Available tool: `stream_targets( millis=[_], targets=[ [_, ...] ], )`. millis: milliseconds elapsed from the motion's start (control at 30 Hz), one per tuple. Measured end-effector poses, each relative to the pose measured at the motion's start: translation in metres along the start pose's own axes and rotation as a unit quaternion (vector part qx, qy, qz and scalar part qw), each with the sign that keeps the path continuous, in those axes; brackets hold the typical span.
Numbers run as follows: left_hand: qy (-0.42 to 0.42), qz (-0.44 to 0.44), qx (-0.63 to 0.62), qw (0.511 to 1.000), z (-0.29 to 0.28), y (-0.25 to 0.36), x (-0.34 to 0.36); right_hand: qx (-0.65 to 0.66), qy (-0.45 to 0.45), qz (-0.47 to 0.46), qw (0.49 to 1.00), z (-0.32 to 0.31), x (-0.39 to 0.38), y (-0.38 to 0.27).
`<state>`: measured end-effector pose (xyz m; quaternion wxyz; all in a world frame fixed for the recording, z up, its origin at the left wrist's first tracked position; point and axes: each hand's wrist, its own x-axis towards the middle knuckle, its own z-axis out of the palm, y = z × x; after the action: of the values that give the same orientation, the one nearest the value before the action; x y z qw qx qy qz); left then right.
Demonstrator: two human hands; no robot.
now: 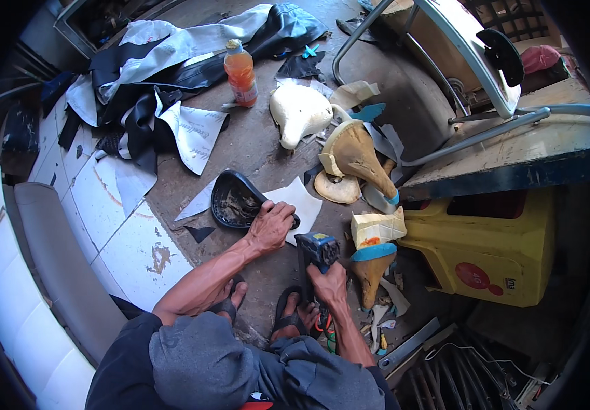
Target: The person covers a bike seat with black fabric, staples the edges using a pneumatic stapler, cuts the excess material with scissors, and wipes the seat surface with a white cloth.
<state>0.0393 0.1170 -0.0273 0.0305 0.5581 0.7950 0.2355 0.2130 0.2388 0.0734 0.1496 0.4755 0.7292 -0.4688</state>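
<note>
My left hand [272, 224] is closed round the narrow end of a black saddle shell [235, 199], whose hollow underside faces up. Beneath that hand lies a white sheet piece [299, 203]. My right hand [327, 282] grips a blue-and-black power tool that looks like a staple gun [318, 250], held just right of the shell and apart from it. To the right are a foam block [379, 227] and a tan saddle pad with a blue edge [374, 268]. Beyond them sit another tan saddle [358, 156] and a cream saddle foam [301, 111].
A bottle of orange liquid [240, 75] stands upright near heaped black and white vinyl sheets [192, 130]. A yellow box [493, 249] and a metal-framed chair [472, 61] are on the right. Long grey and white padded seats [62, 239] lie at left. Scraps litter the floor.
</note>
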Motion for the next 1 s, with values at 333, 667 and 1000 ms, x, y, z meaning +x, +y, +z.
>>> stream_targets(
  millis=[333, 667, 1000],
  targets=[
    [-0.027, 0.002, 0.002, 1.000, -0.003, -0.002, 0.004, -0.009, 0.041, -0.035, 0.998, 0.018, 0.027, -0.002],
    [0.010, 0.017, -0.092, 0.996, -0.009, -0.010, -0.001, -0.026, -0.023, -0.012, 0.999, 0.001, 0.030, -0.048],
    [0.004, -0.076, -0.186, 0.980, -0.018, -0.006, -0.002, -0.071, -0.038, 0.034, 0.996, 0.001, 0.042, -0.062]
  ],
)
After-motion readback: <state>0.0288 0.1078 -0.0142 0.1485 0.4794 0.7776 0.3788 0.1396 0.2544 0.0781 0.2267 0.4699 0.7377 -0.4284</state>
